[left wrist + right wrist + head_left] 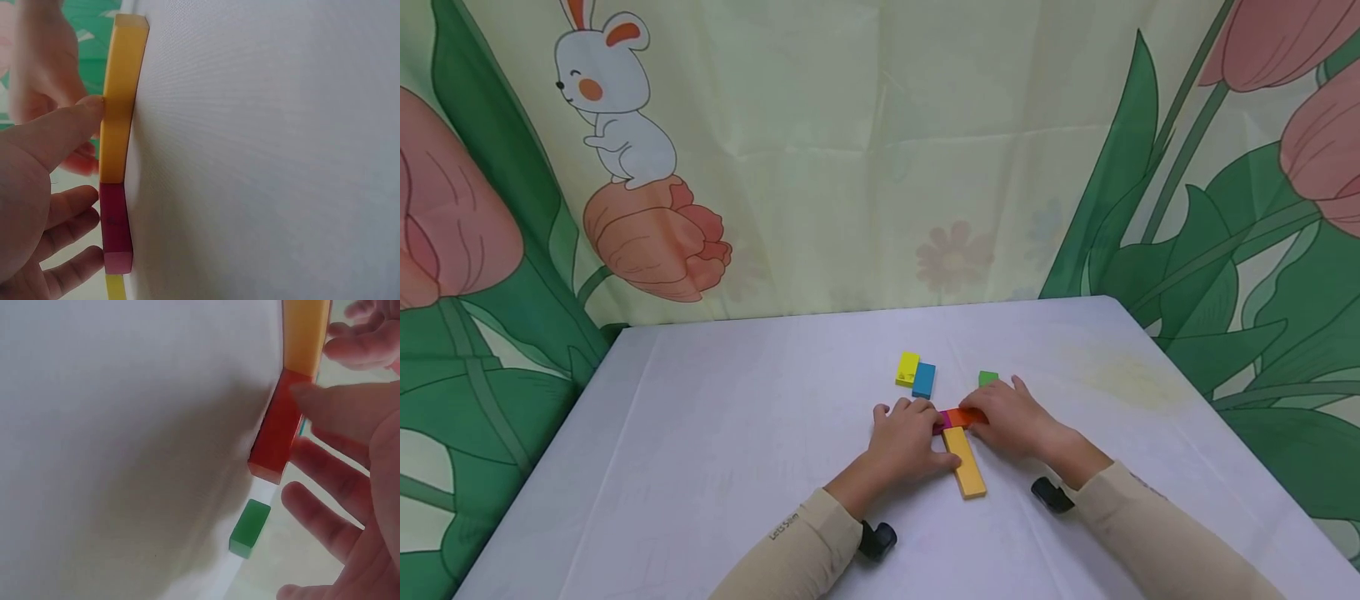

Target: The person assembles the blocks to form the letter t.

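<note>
Sitting side by side beyond the left hand (pixel 904 442) were a yellow block (pixel 907 368) and a blue block (pixel 924 381); the right hand (pixel 1011 421) partly hid a green block (pixel 988 378). On the white table (pixel 662 467), it pinched a red block (pixel 273 437), while the left, thumb and fingers spread, touched an orange block (pixel 966 468) and a purple block (pixel 116 219).

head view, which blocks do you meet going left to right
yellow block → blue block → magenta block → red-orange block → green block. The long yellow-orange block overlaps this span, so it is left out.
</note>
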The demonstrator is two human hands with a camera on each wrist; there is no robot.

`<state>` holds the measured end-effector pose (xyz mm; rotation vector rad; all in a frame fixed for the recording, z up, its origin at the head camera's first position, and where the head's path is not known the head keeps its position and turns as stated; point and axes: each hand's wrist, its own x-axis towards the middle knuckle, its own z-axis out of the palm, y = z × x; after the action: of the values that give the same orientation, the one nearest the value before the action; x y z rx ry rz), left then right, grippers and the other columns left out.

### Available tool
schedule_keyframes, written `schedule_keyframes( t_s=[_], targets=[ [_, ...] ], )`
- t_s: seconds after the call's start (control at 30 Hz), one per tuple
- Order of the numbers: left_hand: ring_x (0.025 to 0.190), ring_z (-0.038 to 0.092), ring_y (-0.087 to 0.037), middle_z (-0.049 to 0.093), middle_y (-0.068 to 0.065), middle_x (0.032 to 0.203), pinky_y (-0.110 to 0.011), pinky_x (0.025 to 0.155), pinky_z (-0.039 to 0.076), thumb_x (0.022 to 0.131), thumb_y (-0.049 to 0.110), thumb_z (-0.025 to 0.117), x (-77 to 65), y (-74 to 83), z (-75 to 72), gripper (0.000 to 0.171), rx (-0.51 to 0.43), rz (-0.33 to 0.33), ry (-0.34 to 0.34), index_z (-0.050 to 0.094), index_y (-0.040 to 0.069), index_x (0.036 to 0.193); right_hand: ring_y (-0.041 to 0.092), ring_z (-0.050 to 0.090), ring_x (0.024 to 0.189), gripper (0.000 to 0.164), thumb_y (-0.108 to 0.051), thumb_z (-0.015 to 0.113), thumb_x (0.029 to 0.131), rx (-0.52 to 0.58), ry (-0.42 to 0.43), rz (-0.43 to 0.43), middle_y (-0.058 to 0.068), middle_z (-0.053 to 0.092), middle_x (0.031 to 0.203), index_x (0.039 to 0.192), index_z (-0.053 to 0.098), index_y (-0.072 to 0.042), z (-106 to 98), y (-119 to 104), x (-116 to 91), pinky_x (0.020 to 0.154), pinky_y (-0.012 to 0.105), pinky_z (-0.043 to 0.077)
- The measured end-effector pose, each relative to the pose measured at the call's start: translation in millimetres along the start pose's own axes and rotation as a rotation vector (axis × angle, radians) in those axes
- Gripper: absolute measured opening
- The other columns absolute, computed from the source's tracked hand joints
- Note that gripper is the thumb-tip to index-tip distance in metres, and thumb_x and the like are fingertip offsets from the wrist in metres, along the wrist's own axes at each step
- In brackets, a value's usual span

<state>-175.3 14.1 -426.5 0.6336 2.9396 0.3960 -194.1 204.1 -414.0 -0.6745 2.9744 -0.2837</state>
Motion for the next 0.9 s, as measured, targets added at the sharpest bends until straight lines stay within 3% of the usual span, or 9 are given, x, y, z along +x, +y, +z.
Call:
schedule_keyframes(
  t_s=[0.17, 0.4, 0.7, 0.9],
  targets=[
    [0.114, 0.051, -0.021, 0.062, 0.002, 0.122, -0.057, 0.097, 0.037, 0.075, 0.061, 0.079, -0.3, 0.5, -0.4, 0.063, 0.0, 0.0, 0.001, 0.07, 0.02, 0.122, 0.031, 0.055, 0.117, 0.031, -0.026, 0.08, 0.086, 0.053, 0.021, -0.021, 0.005, 0.067, 0.116, 0.113, 0.074, -0.011, 1, 0, -4, 0.103, 0.074, 0.024],
    [0.113, 0.05, -0.021, 0.062, 0.003, 0.119, -0.056, 0.096, 0.037, 0.075, 0.061, 0.079, -0.8, 1.0, -0.5, 0.062, -0.012, -0.005, -0.006, 0.07, 0.02, 0.12, 0.024, 0.058, 0.104, 0.029, -0.027, 0.079, 0.086, 0.076, 0.025, -0.056, 0.003, 0.066, 0.11, 0.11, 0.076, -0.012, 5, -1, -9, 0.091, 0.049, 0.047],
    [0.112, 0.05, -0.021, 0.061, 0.003, 0.119, -0.057, 0.096, 0.036, 0.077, 0.061, 0.078, -0.6, 0.9, -0.1, 0.061, -0.012, 0.005, 0.003, 0.07, 0.02, 0.12, 0.025, 0.059, 0.106, 0.03, -0.026, 0.078, 0.087, 0.103, 0.029, -0.056, 0.003, 0.065, 0.112, 0.113, 0.075, -0.011, 6, -1, -12, 0.091, 0.047, 0.051],
    [0.112, 0.05, -0.02, 0.061, 0.003, 0.119, -0.057, 0.097, 0.036, 0.076, 0.061, 0.079, -0.1, -1.6, 2.1, 0.06, -0.026, 0.002, 0.01, 0.07, 0.021, 0.119, 0.024, 0.059, 0.109, 0.029, -0.021, 0.078, 0.088, 0.146, 0.004, -0.004, 0.003, 0.065, 0.114, 0.115, 0.074, -0.01, 6, -6, -11, 0.091, 0.042, 0.053]
  ],
)
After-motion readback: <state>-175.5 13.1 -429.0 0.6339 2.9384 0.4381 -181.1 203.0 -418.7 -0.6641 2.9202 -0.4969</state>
